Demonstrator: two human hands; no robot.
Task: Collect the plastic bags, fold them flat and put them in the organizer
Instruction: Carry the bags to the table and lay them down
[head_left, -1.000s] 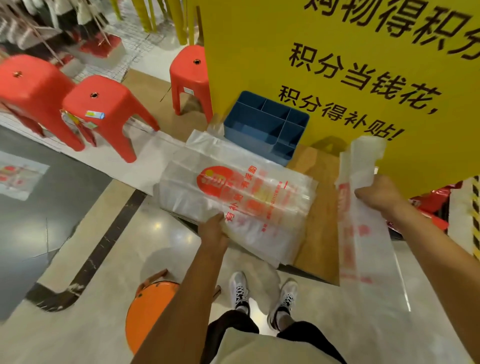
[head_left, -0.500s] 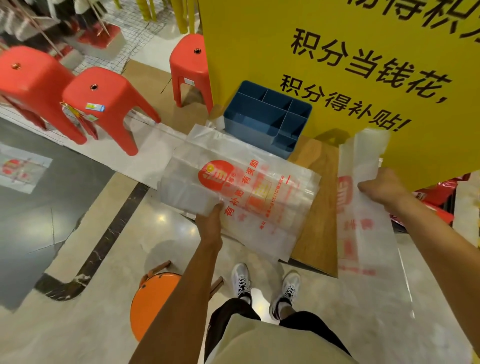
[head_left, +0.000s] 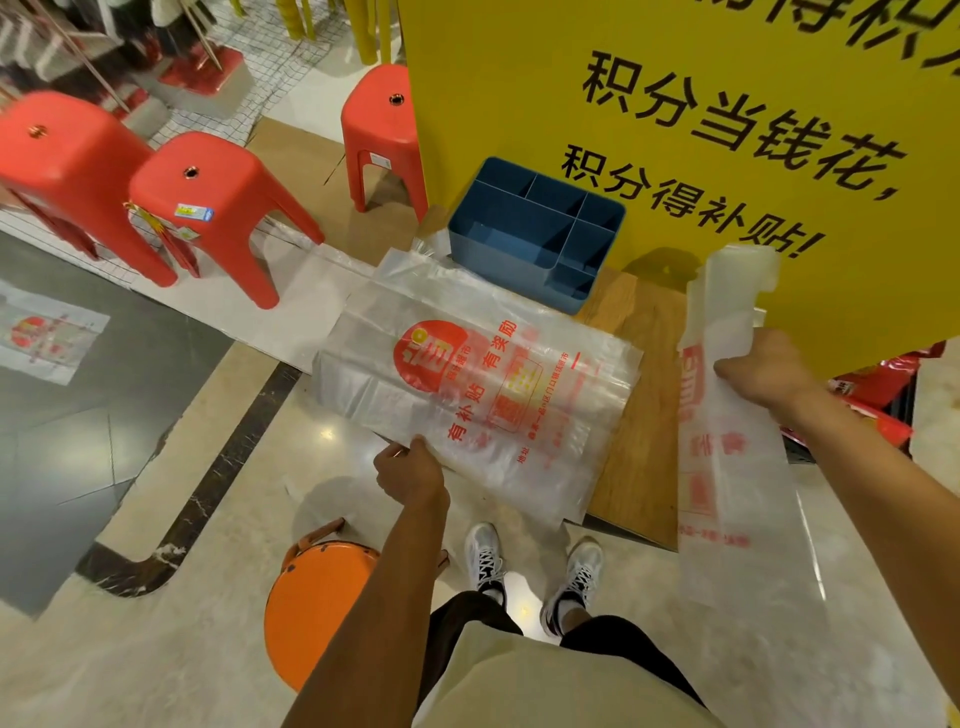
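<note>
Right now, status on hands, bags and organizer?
Left hand grips flat printed bag. Right hand holds second bag, hanging unfolded. Blue organizer empty, nothing blocking it.

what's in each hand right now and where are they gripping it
Left hand pinches the near edge of a stack of bags. Right hand holds a hanging bag by its side, below the handles.

Yellow sign (head_left: 571, 78) text cut off at top edge; bag (head_left: 478, 395) small print illegible.
</note>
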